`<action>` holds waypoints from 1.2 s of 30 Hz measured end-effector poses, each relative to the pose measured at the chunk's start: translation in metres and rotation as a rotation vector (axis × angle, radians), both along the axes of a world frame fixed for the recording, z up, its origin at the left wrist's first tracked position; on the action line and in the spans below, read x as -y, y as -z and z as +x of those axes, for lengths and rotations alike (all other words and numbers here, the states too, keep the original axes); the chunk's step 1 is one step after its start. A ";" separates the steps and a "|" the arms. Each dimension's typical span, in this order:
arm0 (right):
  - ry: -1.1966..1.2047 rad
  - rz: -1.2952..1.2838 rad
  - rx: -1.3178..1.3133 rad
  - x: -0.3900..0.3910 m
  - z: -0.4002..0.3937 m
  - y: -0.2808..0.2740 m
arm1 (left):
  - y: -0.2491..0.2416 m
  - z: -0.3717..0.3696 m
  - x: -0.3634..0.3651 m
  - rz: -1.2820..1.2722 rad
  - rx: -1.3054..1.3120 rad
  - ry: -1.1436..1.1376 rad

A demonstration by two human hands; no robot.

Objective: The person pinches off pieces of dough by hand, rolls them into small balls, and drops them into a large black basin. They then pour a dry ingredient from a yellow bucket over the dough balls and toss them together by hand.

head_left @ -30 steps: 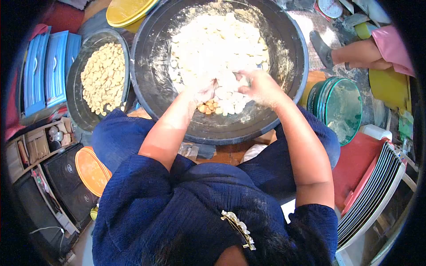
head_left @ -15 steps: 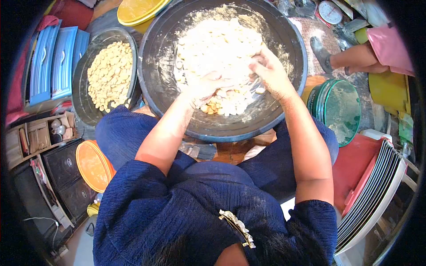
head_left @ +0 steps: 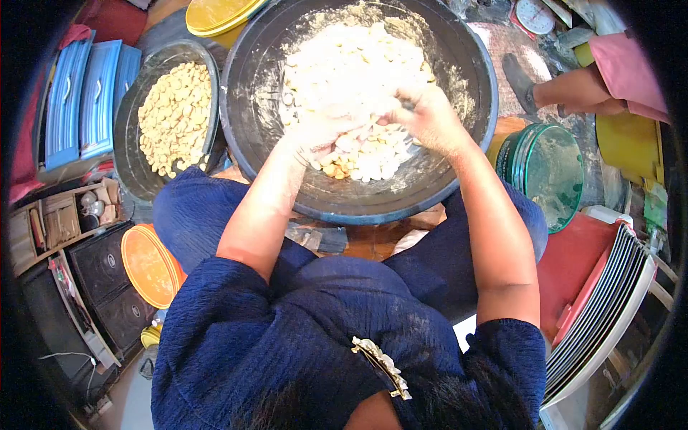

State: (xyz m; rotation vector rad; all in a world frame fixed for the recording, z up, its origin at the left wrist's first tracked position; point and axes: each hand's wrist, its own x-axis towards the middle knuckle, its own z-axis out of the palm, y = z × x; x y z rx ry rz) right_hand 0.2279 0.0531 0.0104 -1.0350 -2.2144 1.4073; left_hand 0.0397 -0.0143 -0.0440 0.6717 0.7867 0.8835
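Observation:
A wide black basin (head_left: pixel 247 136) sits between my knees, holding a heap of small pale pieces (head_left: pixel 373 154) dusted with white powder. Strong glare washes out the top of the heap, so their kind is hard to make out. My left hand (head_left: pixel 322 135) rests on the near left side of the heap, fingers stretched across it and partly lost in the brightness. On the right side of the heap is my right hand (head_left: pixel 428 120), its thumb and forefinger apart and curved over the pieces. Powder coats the basin's inner wall.
To the left stands a smaller dark tub (head_left: pixel 127 143) of tan pieces (head_left: pixel 175 115). A green-rimmed clear container (head_left: pixel 555 179) is by my right knee, an orange-rimmed bucket (head_left: pixel 152 265) by my left. Another person's foot (head_left: pixel 519 82) is at the right, near a dial scale (head_left: pixel 534 16).
My right hand has shifted slightly left and down, toward my left hand. My left hand has moved a little left. More pieces show at the heap's right edge.

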 end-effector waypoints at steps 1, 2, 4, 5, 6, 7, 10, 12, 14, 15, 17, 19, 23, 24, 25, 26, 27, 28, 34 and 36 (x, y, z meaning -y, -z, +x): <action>-0.001 -0.001 0.002 -0.001 -0.001 0.001 | -0.003 -0.001 -0.001 -0.001 0.002 -0.001; 0.072 0.064 0.003 -0.001 -0.002 0.003 | -0.007 -0.002 -0.002 -0.011 0.003 -0.046; 0.144 0.127 0.004 -0.002 -0.003 0.009 | -0.006 -0.008 -0.004 -0.023 0.004 -0.093; 0.215 0.137 -0.044 -0.002 -0.002 0.014 | 0.000 -0.015 -0.007 0.006 -0.017 -0.052; 0.286 0.148 -0.091 -0.003 -0.002 0.016 | 0.001 -0.019 -0.007 0.036 -0.037 -0.010; 0.285 0.147 -0.090 -0.006 -0.003 0.014 | 0.002 -0.023 -0.006 0.036 -0.036 -0.011; 0.567 -0.323 -0.752 -0.015 -0.005 0.009 | -0.008 -0.024 -0.004 -0.035 0.026 -0.087; 0.464 -0.257 -0.638 -0.019 0.002 0.016 | -0.019 -0.019 -0.004 -0.087 -0.042 -0.130; 0.352 -0.083 -0.191 -0.021 0.006 0.020 | -0.003 -0.018 -0.004 -0.097 0.009 -0.156; 0.352 -0.085 -0.190 -0.020 0.004 0.020 | 0.004 -0.018 -0.005 -0.105 0.061 -0.180; 0.131 -0.183 -0.132 -0.017 0.001 0.020 | 0.015 -0.019 -0.005 -0.057 -0.076 -0.132; 0.181 -0.195 -0.040 -0.013 -0.002 0.017 | 0.017 -0.019 -0.005 -0.007 -0.215 -0.083; 0.053 -0.163 -0.025 -0.016 0.001 0.025 | 0.026 -0.023 -0.006 -0.093 -0.366 -0.117; 0.020 -0.125 0.012 -0.016 0.002 0.027 | 0.033 -0.025 -0.006 -0.150 -0.417 -0.139; 0.025 -0.127 0.017 -0.016 0.002 0.027 | 0.048 -0.030 -0.008 -0.151 -0.413 -0.133; 0.024 -0.129 0.171 -0.016 0.002 0.026 | 0.068 -0.037 -0.009 -0.074 -0.475 -0.036; 0.021 -0.134 0.328 -0.016 0.003 0.026 | 0.090 -0.043 -0.009 0.004 -0.533 0.061; 0.025 -0.137 0.337 -0.018 0.006 0.033 | 0.110 -0.049 -0.009 0.003 -0.523 0.065; 0.085 -0.175 0.696 -0.049 0.026 0.138 | 0.227 -0.065 0.013 -0.488 -0.546 -0.357; 0.151 -0.197 0.663 -0.055 0.022 0.187 | 0.301 -0.066 0.031 -0.470 -0.744 -0.460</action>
